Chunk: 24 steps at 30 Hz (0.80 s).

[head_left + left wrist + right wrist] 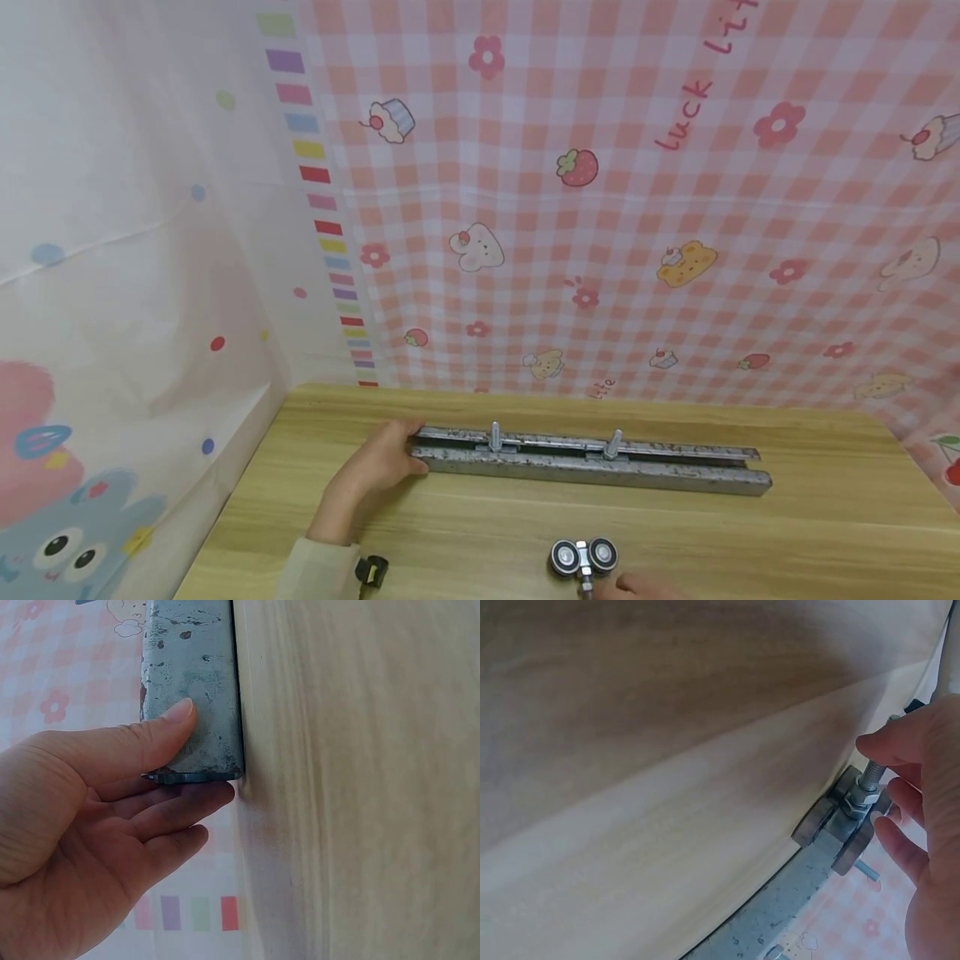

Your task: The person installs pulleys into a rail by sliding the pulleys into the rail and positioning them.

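Observation:
A long grey metal channel rail (pixel 525 467) lies crosswise on the table, its slot facing up and its surface speckled. Two bolts, the left one (pixel 495 437) upright and the right one (pixel 615 444) tilted, stick up out of the slot. My left hand (pixel 378 462) grips the rail's left end; in the left wrist view the thumb presses its side and the fingers pass around the end. Nearer to me, a roller trolley (pixel 566 558) with black-rimmed wheels is apart from the rail. My right hand (pixel 922 780) pinches its threaded stem (pixel 874 774); the head view cuts off most of that hand.
The wood-grain table (pixel 450 525) has a pink checked cloth (pixel 525 292) hanging along its back edge and a white printed cloth (pixel 150 250) at the left. Beside the left sleeve (pixel 315 571) shows a small black object (pixel 371 571).

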{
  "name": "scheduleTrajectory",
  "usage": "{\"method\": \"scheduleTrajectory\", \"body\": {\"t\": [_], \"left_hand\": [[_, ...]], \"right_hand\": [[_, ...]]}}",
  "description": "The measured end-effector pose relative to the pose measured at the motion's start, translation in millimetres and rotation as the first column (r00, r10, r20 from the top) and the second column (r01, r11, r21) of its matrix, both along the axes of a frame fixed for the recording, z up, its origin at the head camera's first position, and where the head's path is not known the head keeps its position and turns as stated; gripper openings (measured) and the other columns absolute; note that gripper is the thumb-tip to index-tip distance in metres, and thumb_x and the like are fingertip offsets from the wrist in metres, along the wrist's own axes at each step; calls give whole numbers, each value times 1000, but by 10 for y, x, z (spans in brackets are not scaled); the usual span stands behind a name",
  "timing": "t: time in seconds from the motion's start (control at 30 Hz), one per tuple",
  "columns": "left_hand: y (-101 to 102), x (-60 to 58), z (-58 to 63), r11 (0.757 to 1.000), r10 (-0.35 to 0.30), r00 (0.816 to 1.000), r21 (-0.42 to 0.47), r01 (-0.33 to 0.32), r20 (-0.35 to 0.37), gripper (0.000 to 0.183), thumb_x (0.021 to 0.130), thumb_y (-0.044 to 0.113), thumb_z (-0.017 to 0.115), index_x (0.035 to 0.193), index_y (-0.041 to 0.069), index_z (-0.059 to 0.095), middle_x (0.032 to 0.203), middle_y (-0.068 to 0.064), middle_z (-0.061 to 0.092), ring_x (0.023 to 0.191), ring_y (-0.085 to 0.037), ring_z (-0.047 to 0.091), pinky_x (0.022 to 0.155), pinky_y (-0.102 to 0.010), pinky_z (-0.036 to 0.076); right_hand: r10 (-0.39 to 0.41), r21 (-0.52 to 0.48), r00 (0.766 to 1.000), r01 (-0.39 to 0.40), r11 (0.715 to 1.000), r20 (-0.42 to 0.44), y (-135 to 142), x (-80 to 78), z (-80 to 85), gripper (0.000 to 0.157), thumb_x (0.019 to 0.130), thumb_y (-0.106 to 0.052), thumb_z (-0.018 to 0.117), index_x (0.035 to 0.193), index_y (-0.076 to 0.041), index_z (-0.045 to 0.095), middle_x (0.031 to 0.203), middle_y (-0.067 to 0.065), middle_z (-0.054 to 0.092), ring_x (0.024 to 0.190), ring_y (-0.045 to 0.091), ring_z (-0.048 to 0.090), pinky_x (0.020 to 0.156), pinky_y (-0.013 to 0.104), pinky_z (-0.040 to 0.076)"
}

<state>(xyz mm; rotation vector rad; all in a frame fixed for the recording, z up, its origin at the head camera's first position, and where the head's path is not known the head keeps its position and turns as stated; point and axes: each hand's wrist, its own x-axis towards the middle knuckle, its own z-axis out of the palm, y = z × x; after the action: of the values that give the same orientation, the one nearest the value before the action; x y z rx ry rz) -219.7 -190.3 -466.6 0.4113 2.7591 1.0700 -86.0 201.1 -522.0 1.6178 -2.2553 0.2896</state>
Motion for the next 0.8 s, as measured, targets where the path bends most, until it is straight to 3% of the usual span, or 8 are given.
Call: {"method": "scheduleTrajectory", "body": {"t": [0.17,0.23,0.33,0.4,0.47,0.6,0.67,0.8], "left_hand": [[0,10,-1,1000,1,1000,-2,-1,2,61,82,-4,86,137,-11,61,137,-24,65,132,-40,57,110,-54,49],[1,15,3,1000,3,1000,2,-3,4,61,82,-4,86,137,-12,61,136,-24,65,132,-40,57,110,-54,49],[3,17,4,1000,5,1000,5,-5,4,59,81,-4,86,136,-11,62,134,-23,66,131,-39,58,110,-53,50],[4,14,5,1000,5,1000,5,-5,2,58,81,-4,86,134,-11,63,132,-22,67,129,-38,59,109,-53,50],[3,10,2,1000,2,1000,0,-2,-4,57,81,-4,86,134,-10,65,132,-21,68,129,-38,60,109,-53,50],[-4,2,-9,1000,-2,1000,-6,2,-10,56,81,-4,86,133,-8,65,133,-19,68,130,-37,59,110,-53,49],[-7,-2,-14,1000,-5,1000,-7,5,-13,54,81,-4,86,131,-6,67,131,-18,69,129,-37,60,110,-52,49],[-9,3,-8,1000,-8,1000,-1,8,-14,52,81,-4,86,129,-5,69,127,-16,70,127,-35,61,109,-52,51]], "right_hand": [[-6,21,998,5,1000,69,72,-76,-304,30,78,-19,84,105,-19,72,92,-9,63,69,-9,40,55,3,23],[-33,-18,995,35,999,94,96,-87,-440,31,77,-17,82,105,-17,71,83,-9,58,67,-10,34,54,3,20],[-54,-74,997,58,996,53,92,-71,-548,12,92,-20,73,104,-16,72,75,-12,51,65,-9,27,54,4,15],[-48,-103,999,49,993,20,69,-41,-533,11,103,-23,63,103,-17,72,77,-12,53,65,-8,26,52,5,14],[-19,-87,998,13,996,-62,26,-11,-435,30,112,-28,46,101,-21,73,83,-12,58,65,-6,28,49,9,15],[70,6,977,-70,998,-201,-67,15,-131,46,114,-22,29,99,-28,72,96,-12,66,71,-3,40,53,10,25],[106,44,967,-98,994,-232,-89,11,-9,47,114,-21,29,99,-29,73,98,-10,67,75,-3,45,58,8,29],[119,68,978,-109,992,-168,-73,9,85,36,114,-24,41,101,-27,75,100,-8,67,80,-2,52,61,8,38]]}}
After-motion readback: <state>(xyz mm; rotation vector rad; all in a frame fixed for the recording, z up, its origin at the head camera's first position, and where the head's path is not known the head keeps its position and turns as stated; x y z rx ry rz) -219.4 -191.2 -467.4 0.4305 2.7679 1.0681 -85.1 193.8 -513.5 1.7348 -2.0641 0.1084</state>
